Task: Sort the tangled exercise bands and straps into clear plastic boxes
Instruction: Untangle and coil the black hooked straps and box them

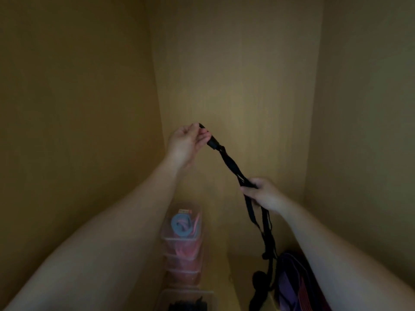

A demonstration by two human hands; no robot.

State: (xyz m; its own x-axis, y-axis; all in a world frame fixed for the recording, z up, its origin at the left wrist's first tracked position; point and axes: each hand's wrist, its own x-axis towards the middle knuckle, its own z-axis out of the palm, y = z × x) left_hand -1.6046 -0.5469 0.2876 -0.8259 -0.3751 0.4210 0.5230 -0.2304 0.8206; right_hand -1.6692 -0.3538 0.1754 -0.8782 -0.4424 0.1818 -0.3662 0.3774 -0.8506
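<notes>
My left grip [188,140] pinches one end of the long black webbing strap [231,167], my right grip [262,194] clasps its middle, untangling it; drawing it free likely comes next.

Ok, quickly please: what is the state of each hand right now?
Left hand: pinches the upper end of the black strap.
Right hand: grips the same strap lower down; the rest hangs below.
</notes>
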